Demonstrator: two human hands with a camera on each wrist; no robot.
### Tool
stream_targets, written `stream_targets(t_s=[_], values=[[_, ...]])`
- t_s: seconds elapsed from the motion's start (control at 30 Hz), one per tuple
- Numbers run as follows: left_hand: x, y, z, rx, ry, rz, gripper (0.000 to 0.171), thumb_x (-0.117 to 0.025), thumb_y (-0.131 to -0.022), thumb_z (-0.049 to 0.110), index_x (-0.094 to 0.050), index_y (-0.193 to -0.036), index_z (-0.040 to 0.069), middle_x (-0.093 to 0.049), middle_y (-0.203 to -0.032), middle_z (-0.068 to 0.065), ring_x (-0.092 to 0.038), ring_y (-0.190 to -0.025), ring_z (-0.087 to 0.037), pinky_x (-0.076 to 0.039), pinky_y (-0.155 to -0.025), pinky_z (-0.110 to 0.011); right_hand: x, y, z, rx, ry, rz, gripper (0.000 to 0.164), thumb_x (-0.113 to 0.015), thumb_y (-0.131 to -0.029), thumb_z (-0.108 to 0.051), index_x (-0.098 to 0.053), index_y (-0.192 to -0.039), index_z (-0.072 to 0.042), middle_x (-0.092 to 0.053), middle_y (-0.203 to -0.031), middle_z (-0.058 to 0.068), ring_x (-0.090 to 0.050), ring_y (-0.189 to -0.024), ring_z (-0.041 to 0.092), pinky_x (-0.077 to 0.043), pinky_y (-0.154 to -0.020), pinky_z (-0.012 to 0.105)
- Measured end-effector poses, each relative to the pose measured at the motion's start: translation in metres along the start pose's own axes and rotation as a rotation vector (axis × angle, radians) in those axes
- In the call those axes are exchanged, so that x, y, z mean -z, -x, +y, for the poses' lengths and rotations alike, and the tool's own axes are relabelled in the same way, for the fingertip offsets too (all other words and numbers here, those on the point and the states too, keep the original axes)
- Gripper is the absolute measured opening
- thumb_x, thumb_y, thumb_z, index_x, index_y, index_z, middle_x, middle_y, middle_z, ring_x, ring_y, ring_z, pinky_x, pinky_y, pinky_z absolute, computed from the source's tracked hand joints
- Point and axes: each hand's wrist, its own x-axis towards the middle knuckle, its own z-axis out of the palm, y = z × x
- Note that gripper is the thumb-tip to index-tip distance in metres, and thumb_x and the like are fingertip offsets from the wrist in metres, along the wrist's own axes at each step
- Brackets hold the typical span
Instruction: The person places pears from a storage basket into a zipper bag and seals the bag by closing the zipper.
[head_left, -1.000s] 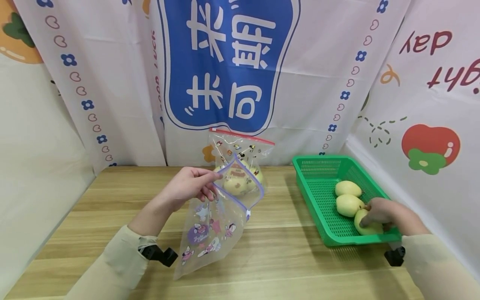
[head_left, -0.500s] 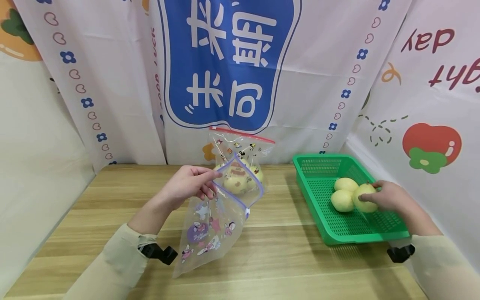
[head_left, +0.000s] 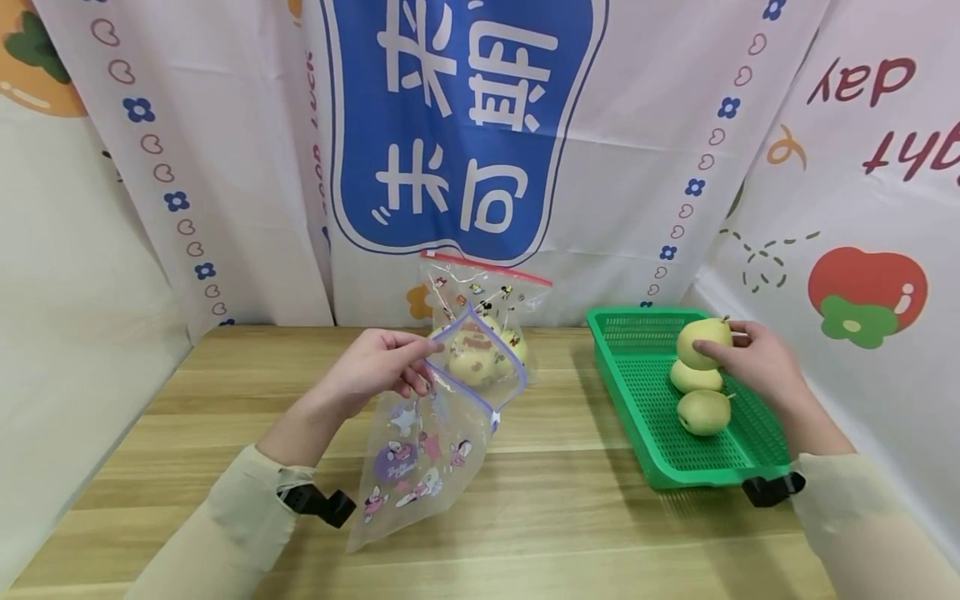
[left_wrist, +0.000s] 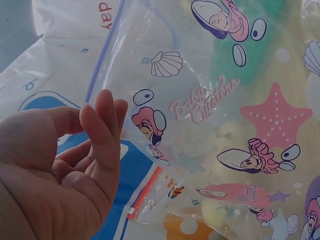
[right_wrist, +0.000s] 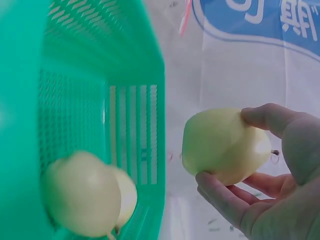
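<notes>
My left hand pinches the purple-edged mouth of a clear printed zip bag, which hangs open over the table. In the left wrist view, thumb and fingertips meet on the rim of that bag. My right hand holds a pale yellow-green pear above the green basket. Thumb and fingers lie on opposite sides of the pear in the right wrist view. Two other pears, one nearer and one behind it, lie in the basket.
Behind the open bag stands a second clear zip bag with a red zip, holding several pears. A printed cloth hangs along the back of the wooden table, and another cloth borders the right side.
My right hand has lifted one pear from the basket's near end and carried it up and toward the far side. The remaining pears have shifted. My left hand and its bag have stayed put.
</notes>
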Motion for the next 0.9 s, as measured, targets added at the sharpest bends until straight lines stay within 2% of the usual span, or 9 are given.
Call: stream_targets(t_s=[0.1, 0.2, 0.3, 0.37, 0.5, 0.6, 0.9], values=[[-0.001, 0.0, 0.0, -0.001, -0.002, 0.004, 0.041, -0.07, -0.109, 0.031, -0.075, -0.13, -0.004, -0.079, -0.084, -0.006, -0.073, -0.069, -0.012, -0.063, -0.064, -0.023, -0.007, -0.003, -0.012, 0.015, -0.076, -0.004, 0.109, -0.067, -0.102, -0.068, -0.024, -0.171, 0.005, -0.045, -0.163, 0.039, -0.063, -0.135, 0.05, -0.057, -0.109, 0.058], [-0.001, -0.001, 0.0, -0.002, -0.008, 0.009, 0.041, -0.07, -0.11, 0.031, -0.075, -0.131, -0.003, -0.079, -0.085, -0.006, -0.073, -0.069, -0.012, -0.063, -0.064, -0.023, -0.013, -0.005, -0.029, 0.024, -0.159, -0.024, 0.11, -0.069, -0.101, -0.067, -0.023, -0.172, 0.002, -0.044, -0.165, 0.036, -0.067, -0.131, 0.044, -0.064, -0.1, 0.037], [-0.002, -0.001, 0.0, 0.004, -0.015, 0.009, 0.042, -0.069, -0.11, 0.031, -0.074, -0.133, -0.003, -0.079, -0.086, -0.007, -0.073, -0.069, -0.012, -0.064, -0.066, -0.023, -0.02, -0.005, -0.051, 0.046, -0.231, -0.039, 0.107, -0.072, -0.101, -0.063, -0.023, -0.173, -0.001, -0.044, -0.167, 0.033, -0.068, -0.13, 0.038, -0.063, -0.087, 0.019], [-0.003, -0.002, 0.0, 0.007, -0.018, 0.007, 0.042, -0.069, -0.11, 0.031, -0.074, -0.134, -0.003, -0.079, -0.086, -0.008, -0.072, -0.068, -0.012, -0.064, -0.066, -0.024, -0.025, -0.004, -0.066, 0.062, -0.273, -0.052, 0.103, -0.073, -0.102, -0.059, -0.025, -0.173, -0.003, -0.043, -0.168, 0.03, -0.065, -0.132, 0.035, -0.061, -0.084, 0.013], [-0.004, -0.002, -0.002, 0.003, -0.01, 0.004, 0.041, -0.069, -0.11, 0.03, -0.074, -0.133, -0.003, -0.079, -0.085, -0.006, -0.072, -0.067, -0.011, -0.065, -0.065, -0.024, -0.036, 0.0, -0.094, 0.115, -0.354, -0.077, 0.094, -0.076, -0.103, -0.047, -0.029, -0.173, -0.006, -0.042, -0.169, 0.025, -0.059, -0.136, 0.032, -0.061, -0.085, 0.013], [-0.005, -0.002, -0.003, 0.0, 0.001, 0.0, 0.041, -0.068, -0.11, 0.029, -0.073, -0.134, -0.004, -0.079, -0.084, -0.006, -0.072, -0.067, -0.011, -0.065, -0.065, -0.025, -0.044, 0.004, -0.114, 0.15, -0.391, -0.092, 0.089, -0.078, -0.103, -0.041, -0.033, -0.171, -0.007, -0.044, -0.168, 0.023, -0.059, -0.137, 0.033, -0.062, -0.085, 0.015], [-0.007, -0.002, -0.005, -0.003, 0.014, -0.013, 0.042, -0.066, -0.111, 0.027, -0.07, -0.138, -0.006, -0.079, -0.086, -0.006, -0.072, -0.068, -0.011, -0.067, -0.068, -0.028, -0.07, 0.021, -0.159, 0.243, -0.389, -0.164, 0.085, -0.084, -0.098, -0.041, -0.044, -0.167, -0.011, -0.055, -0.159, 0.018, -0.063, -0.136, 0.036, -0.065, -0.092, 0.03]])
